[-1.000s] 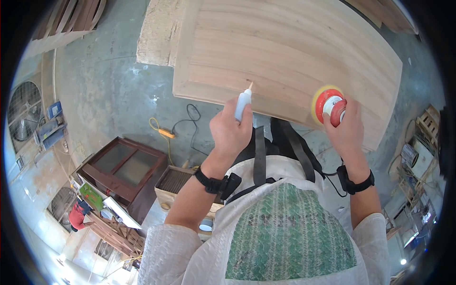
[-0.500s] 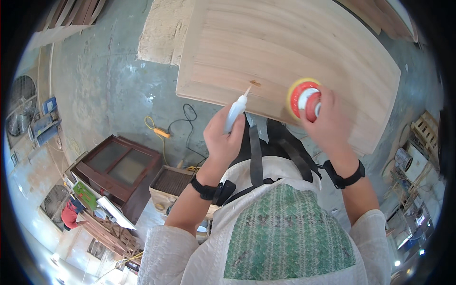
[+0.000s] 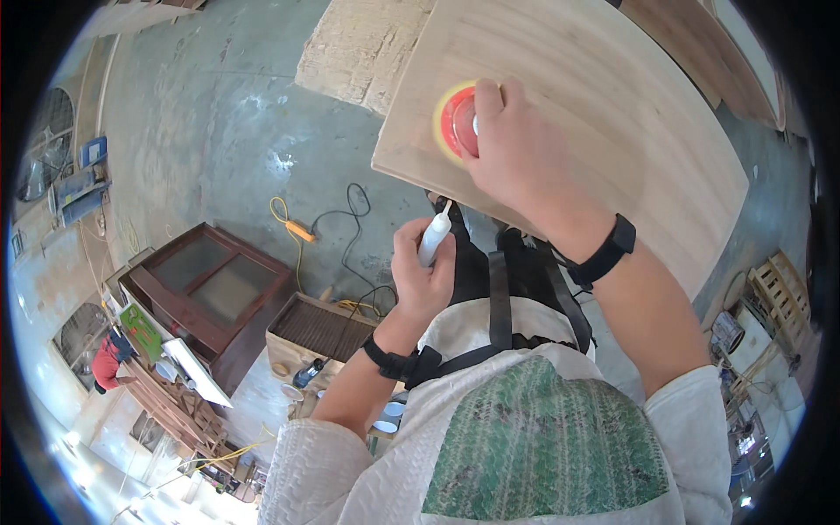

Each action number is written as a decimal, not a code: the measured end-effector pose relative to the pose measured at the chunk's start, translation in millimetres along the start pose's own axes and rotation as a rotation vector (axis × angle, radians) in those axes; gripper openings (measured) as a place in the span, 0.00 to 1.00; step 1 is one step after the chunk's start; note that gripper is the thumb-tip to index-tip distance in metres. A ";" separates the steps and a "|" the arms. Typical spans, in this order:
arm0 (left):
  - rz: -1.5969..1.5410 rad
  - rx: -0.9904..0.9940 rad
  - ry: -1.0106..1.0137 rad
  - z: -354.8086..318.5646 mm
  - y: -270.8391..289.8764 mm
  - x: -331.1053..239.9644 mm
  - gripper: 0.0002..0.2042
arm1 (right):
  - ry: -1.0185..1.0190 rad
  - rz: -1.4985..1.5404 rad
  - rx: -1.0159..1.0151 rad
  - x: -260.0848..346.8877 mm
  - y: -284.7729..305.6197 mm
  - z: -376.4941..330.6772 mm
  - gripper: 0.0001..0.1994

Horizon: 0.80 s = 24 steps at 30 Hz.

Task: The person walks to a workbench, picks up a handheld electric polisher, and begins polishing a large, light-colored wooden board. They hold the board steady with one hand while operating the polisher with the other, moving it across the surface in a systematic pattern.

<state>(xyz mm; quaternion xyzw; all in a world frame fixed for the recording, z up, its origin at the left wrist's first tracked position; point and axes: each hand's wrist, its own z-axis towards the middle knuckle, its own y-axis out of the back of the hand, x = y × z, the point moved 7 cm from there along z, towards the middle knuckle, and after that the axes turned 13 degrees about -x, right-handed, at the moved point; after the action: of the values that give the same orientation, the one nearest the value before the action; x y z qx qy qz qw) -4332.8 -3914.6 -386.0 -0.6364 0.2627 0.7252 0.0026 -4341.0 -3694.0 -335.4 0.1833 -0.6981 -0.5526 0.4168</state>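
On a pale wooden panel (image 3: 630, 131), near its left end, a round red, yellow-edged sander (image 3: 459, 122) is grasped in the grip of the right hand (image 3: 514, 144). Just off the panel's near edge, a white squeeze bottle (image 3: 434, 236) is clasped in the left hand (image 3: 416, 276), its thin nozzle (image 3: 447, 208) pointed forward. A rough pale block (image 3: 359, 52) is partly covered by the panel; an orange connector (image 3: 300, 231) is seen on the floor (image 3: 227, 131).
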 end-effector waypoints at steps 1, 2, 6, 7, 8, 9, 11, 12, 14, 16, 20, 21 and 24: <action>0.018 0.011 -0.054 3.8 -1.5 -3.4 0.13 | -0.001 0.004 -0.023 -2.9 1.0 -2.2 0.24; 0.036 0.024 -0.109 7.8 -3.6 -7.1 0.13 | -0.003 0.008 -0.048 -11.1 1.5 -8.5 0.24; 0.099 0.083 -0.182 20.5 -11.1 -15.5 0.13 | -0.040 -0.017 -0.075 -48.2 13.2 -37.7 0.28; 0.106 0.102 -0.147 20.6 -13.7 -13.4 0.13 | -0.063 -0.011 -0.088 -59.8 17.0 -48.1 0.29; 0.113 0.122 -0.112 20.2 -16.2 -10.9 0.12 | -0.088 -0.004 -0.102 -72.0 19.9 -59.8 0.30; 0.100 0.126 -0.075 18.9 -18.3 -9.4 0.12 | -0.114 -0.005 -0.117 -85.8 25.3 -71.8 0.30; 0.076 0.142 -0.002 15.2 -23.1 -3.7 0.12 | -0.176 -0.029 -0.156 -118.8 31.2 -97.9 0.32; 0.100 0.145 -0.118 13.6 -26.1 -4.6 0.12 | -0.208 -0.043 -0.177 -134.1 36.6 -110.2 0.32; 0.122 0.184 -0.093 10.3 -35.7 -6.0 0.12 | -0.301 -0.118 -0.170 -165.4 49.5 -134.9 0.32; 0.146 0.227 -0.114 7.9 -46.2 -12.3 0.12 | -0.400 -0.163 -0.180 -195.0 63.2 -159.5 0.33; 0.184 0.318 -0.156 1.4 -71.9 -29.8 0.12 | -0.549 -0.185 -0.268 -255.5 85.8 -211.2 0.34; 0.195 0.337 -0.146 -1.8 -78.7 -33.5 0.13 | -0.569 -0.186 -0.298 -270.3 90.1 -223.9 0.34; 0.193 0.429 -0.159 -12.2 -101.9 -43.2 0.16 | -0.657 -0.226 -0.302 -306.8 98.5 -254.0 0.34</action>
<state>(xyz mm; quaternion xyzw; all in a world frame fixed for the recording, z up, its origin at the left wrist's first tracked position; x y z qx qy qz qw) -4278.9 -3817.1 -385.2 -0.5341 0.4694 0.6974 0.0891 -3942.0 -3599.6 -350.2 0.0089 -0.6806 -0.7211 0.1294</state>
